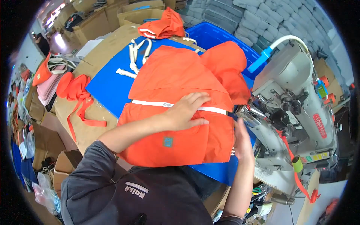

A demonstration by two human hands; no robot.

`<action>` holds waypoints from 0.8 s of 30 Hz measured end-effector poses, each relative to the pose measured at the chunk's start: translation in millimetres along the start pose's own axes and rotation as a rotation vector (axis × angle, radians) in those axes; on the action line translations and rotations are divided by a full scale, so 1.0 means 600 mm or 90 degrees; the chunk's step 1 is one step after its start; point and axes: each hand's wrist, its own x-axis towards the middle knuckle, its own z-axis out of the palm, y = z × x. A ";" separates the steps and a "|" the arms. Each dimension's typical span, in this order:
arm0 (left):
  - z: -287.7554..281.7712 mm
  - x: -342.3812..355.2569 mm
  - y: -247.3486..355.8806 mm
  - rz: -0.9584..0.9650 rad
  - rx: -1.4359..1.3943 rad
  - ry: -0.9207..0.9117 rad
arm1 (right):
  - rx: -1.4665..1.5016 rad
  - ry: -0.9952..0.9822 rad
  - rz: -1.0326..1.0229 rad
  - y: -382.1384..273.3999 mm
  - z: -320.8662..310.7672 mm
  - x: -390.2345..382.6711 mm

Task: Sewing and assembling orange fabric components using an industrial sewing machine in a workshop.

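A large orange fabric piece (pixel 168 144), which looks like a bag, lies across the blue board (pixel 107 88) in front of me. A white zipper (pixel 213 109) runs across it, and a small teal patch (pixel 168 141) sits near its lower edge. My left hand (pixel 187 112) rests flat on the fabric over the zipper, thumb apart from the fingers. At the fabric's right edge, my right hand (pixel 243 142) is upright with fingers stretched out, its inner side partly hidden. The grey sewing machine (pixel 290 80) stands just beyond it, close to the zipper's right end.
Orange strap (pixel 77 88) lies coiled on the brown table at left, near folded pink fabric (pixel 48 88). Off-white straps (pixel 134 56) and another orange piece (pixel 165 24) lie at the back. Behind stands a blue bin (pixel 221 32), with stacked grey bundles (pixel 258 18) beyond.
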 end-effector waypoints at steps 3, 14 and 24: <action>0.016 -0.006 0.003 -0.009 0.023 -0.008 | -0.220 0.031 -0.118 0.015 0.010 0.039; -0.108 -0.100 0.042 -0.082 0.075 0.260 | -0.534 -0.143 -0.668 -0.029 0.192 -0.036; -0.447 -0.046 0.154 0.115 0.496 0.311 | -0.415 -0.299 -0.657 -0.057 0.233 -0.027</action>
